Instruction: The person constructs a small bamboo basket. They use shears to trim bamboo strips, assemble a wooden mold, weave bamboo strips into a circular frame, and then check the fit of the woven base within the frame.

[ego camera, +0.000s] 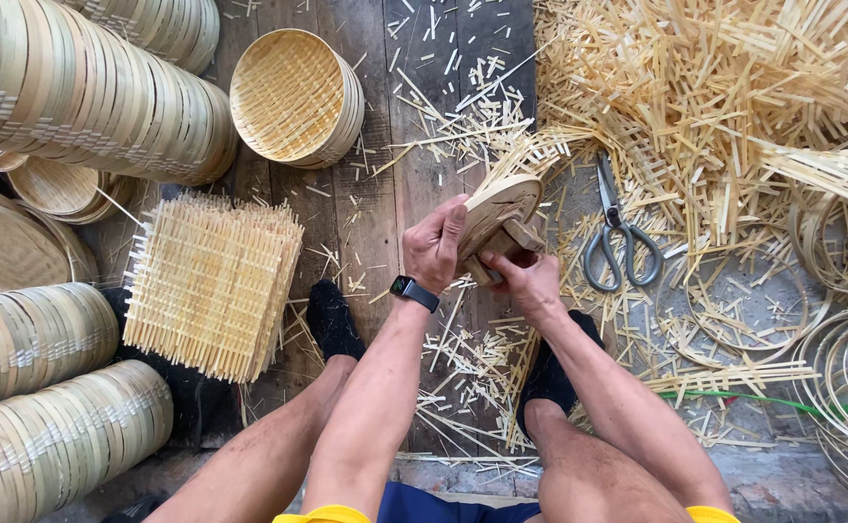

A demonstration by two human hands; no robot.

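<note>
Head view, item log. Person seated over a plank floor (366,223), legs apart, feet in dark socks.

Left hand (433,247): closed round the edge of a round wooden disc (499,205), fingers wrapped over the rim, holding it tilted, approx. on edge. Smartwatch (412,291) on that wrist.

Right hand (530,281): gripping from below, thumb pressing on a small wooden block (513,239) at the disc's underside; whether block and disc are one piece cannot be told.

Location of disc: in the air between the knees, above the floor, just left of the scissors (616,237), which are lying loose among bamboo offcuts (695,87).

Step, as judged: disc is being turned or seated in both hands, i.e. prep/positioning stage, no strip or mat yet on it. Next move prob. needs a firm two-hand grip and the disc squared up before anything is laid on.

Nearby: square woven bamboo mat (213,286) to the left; open round basket tray (293,95); stacked steamer rings (85,97) far left; thin bamboo hoops (845,378) to the right.
</note>
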